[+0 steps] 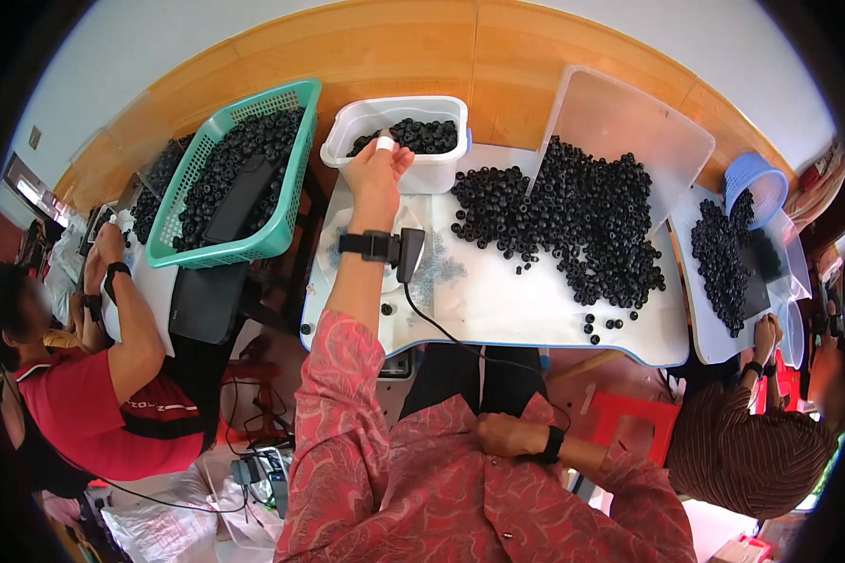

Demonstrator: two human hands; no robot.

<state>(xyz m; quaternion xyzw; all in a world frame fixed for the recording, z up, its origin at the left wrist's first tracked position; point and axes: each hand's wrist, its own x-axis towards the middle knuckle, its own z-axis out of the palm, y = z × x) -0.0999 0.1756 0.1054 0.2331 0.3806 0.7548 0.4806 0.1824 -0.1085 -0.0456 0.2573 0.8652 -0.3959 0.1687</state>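
My left hand (378,171) is raised at the near rim of a white plastic tub (432,172), its fingers loosely bent and apart. One finger has a white wrap around its tip, and I see nothing held. Inside the tub lie small black ring-shaped pieces (427,137). Low down against my patterned red shirt rests my right hand (505,434), with its fingers curled in; whatever they close on is hidden. A large heap of the same black pieces (591,216) spreads over the right part of the white table (498,314).
A green basket (286,220) of black pieces, with a dark flat box on top, stands left. A clear plastic sheet (620,122) leans behind the heap. A cable crosses the table from my left wrist device (409,253). People sit at both sides; a red stool (634,422) is at right.
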